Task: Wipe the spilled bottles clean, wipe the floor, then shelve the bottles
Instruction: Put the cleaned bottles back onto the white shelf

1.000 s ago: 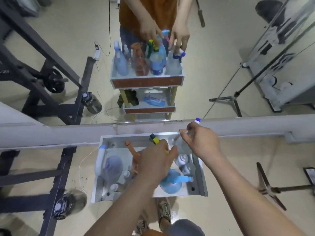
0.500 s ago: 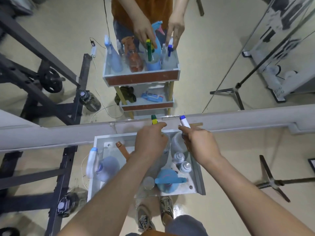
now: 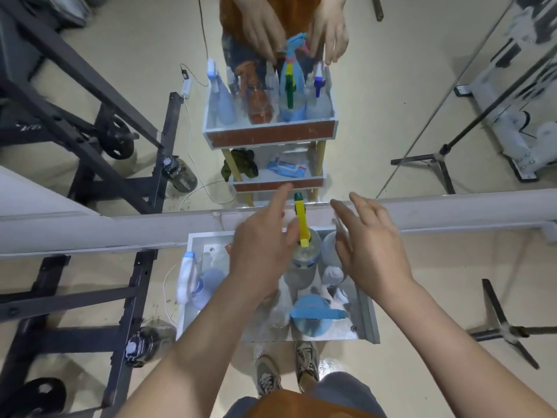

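You face a mirror (image 3: 391, 101) above a pale ledge (image 3: 90, 233). The floor (image 3: 422, 297) is beige, with a black frame (image 3: 69, 297) at your left and a stand (image 3: 506, 330) at your right.

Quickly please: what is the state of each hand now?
Left hand: open, holding nothing.
Right hand: open, holding nothing.

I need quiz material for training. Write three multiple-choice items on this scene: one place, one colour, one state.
1. The clear spray bottle with the yellow trigger stands: A on the floor; B in the white top tray; C on a chair.
2. The round bottle at the tray's near edge has a sprayer that is: A blue; B red; C black.
3. The left hand and right hand are: A gripping bottles; B open, holding nothing; C wringing a cloth.
Answers: B, it stands among the tray's bottles; A, the sprayer is light blue; B, the fingers are spread.
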Demonstrator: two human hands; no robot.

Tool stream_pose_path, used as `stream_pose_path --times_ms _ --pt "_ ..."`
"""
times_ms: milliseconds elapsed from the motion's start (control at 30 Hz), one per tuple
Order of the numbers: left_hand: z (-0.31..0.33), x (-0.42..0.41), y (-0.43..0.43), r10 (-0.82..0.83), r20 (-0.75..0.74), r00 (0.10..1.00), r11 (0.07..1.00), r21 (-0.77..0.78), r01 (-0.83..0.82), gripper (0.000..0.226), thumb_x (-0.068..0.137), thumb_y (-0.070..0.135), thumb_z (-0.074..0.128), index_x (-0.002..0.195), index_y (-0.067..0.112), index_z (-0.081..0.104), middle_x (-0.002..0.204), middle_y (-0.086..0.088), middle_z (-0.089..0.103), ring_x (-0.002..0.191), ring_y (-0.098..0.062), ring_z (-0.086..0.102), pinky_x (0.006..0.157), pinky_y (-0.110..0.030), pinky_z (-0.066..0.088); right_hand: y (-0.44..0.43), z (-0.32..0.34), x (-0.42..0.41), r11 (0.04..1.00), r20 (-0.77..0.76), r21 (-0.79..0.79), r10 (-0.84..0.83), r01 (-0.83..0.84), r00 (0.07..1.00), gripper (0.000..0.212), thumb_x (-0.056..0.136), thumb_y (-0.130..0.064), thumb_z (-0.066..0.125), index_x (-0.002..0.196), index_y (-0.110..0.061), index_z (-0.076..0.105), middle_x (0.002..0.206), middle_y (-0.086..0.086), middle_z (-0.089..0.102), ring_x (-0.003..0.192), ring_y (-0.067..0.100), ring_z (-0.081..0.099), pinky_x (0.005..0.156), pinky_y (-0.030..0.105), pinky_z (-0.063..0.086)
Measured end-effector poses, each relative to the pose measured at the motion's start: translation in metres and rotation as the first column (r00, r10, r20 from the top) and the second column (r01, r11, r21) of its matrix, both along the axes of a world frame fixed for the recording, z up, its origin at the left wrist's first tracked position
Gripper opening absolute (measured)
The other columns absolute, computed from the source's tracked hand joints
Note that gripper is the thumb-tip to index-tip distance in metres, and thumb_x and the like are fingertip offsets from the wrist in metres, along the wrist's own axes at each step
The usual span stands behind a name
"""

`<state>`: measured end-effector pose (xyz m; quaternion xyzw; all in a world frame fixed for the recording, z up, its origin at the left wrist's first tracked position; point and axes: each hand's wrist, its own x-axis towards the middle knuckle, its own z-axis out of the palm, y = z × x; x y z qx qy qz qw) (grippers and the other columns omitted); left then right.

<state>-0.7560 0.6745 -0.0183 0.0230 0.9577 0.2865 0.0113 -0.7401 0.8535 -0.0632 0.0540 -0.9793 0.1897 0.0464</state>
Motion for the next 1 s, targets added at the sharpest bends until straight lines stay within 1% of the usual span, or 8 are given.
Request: stream_pose_path --times_ms 100,167,267,333,467,633,767,1000 --pt "0.008 0.03 -0.035 0.323 -0.151 0.934 0.942 0.144 -0.302 0.021 0.089 0.028 0.063 0.102 0.02 0.05 0.089 0.005 0.053 0.077 -0.016 0.05 0.067 -0.031 0.038 -0.018 0.011 0.002 0.985 -0.114 -0.126 0.099 -0.113 0.989 0.05 0.086 -0.007 0.065 0.135 -0.01 0.056 0.126 0.013 0.063 0.109 0.038 0.058 0.086 0.047 0.053" --pt "-0.004 0.043 -0.05 0.492 0.077 0.867 0.849 0.179 -0.497 0.03 0.087 0.035 0.065 0.103 0.02 0.045 0.096 0.005 0.053 0.082 -0.016 0.054 0.07 -0.032 0.039 -0.033 0.009 0.002 0.974 -0.036 -0.123 0.188 -0.191 0.981 0.052 0.092 -0.016 0.056 0.143 -0.013 0.047 0.128 0.011 0.06 0.104 0.036 0.059 0.084 0.044 0.052" --pt "-0.037 0.047 -0.055 0.5 0.458 0.735 0.771 0.151 -0.619 0.055 0.085 0.05 0.062 0.126 0.018 0.043 0.113 0.002 0.062 0.102 -0.022 0.061 0.084 -0.035 0.046 -0.049 -0.004 -0.004 0.989 0.208 -0.055 0.142 -0.134 0.968 0.059 0.099 -0.028 0.044 0.155 -0.028 0.023 0.145 0.014 0.043 0.116 0.038 0.053 0.092 0.043 0.046" --pt "-0.054 0.047 -0.051 0.425 0.549 0.72 0.813 0.12 -0.57 0.058 0.087 0.051 0.059 0.133 0.018 0.044 0.118 -0.003 0.065 0.107 -0.026 0.061 0.093 -0.039 0.048 -0.056 -0.007 -0.008 0.994 0.299 -0.044 0.105 -0.096 0.949 0.06 0.102 -0.028 0.041 0.156 -0.031 0.016 0.147 0.017 0.04 0.112 0.04 0.056 0.089 0.044 0.048" --pt "-0.066 0.038 -0.05 0.401 0.436 0.805 0.901 -0.029 -0.433 0.036 0.096 0.034 0.048 0.127 0.016 0.055 0.115 -0.006 0.066 0.105 -0.028 0.06 0.085 -0.033 0.045 -0.061 -0.014 -0.014 0.989 0.297 -0.113 0.123 -0.093 0.947 0.057 0.1 -0.021 0.042 0.154 -0.03 0.024 0.139 0.009 0.053 0.101 0.037 0.062 0.082 0.045 0.051" --pt "-0.064 0.013 -0.052 0.455 0.375 0.808 0.852 0.08 -0.517 0.031 0.094 0.028 0.044 0.112 0.013 0.064 0.114 0.0 0.068 0.099 -0.027 0.06 0.086 -0.036 0.046 -0.058 -0.008 -0.016 0.986 0.316 -0.149 0.119 -0.074 0.941 0.056 0.1 -0.019 0.046 0.152 -0.031 0.029 0.13 0.007 0.063 0.111 0.034 0.059 0.097 0.041 0.045" --pt "-0.063 -0.007 -0.031 0.377 0.342 0.86 0.91 0.037 -0.414 0.027 0.097 0.032 0.044 0.103 0.012 0.062 0.104 -0.008 0.068 0.099 -0.032 0.06 0.075 -0.033 0.042 -0.053 -0.003 -0.016 0.976 0.302 -0.199 0.142 -0.084 0.943 0.058 0.1 -0.02 0.051 0.152 -0.034 0.031 0.12 0.009 0.068 0.107 0.03 0.059 0.085 0.029 0.04" --pt "-0.079 -0.01 -0.03 0.266 0.492 0.829 0.925 0.112 -0.363 0.037 0.1 0.036 0.037 0.127 0.017 0.053 0.124 -0.01 0.061 0.115 -0.033 0.055 0.094 -0.039 0.044 -0.053 -0.006 -0.016 0.963 0.352 -0.266 0.143 -0.048 0.925 0.061 0.1 -0.02 0.05 0.152 -0.041 0.027 0.094 0.008 0.066 0.084 0.024 0.058 0.07 0.024 0.032"
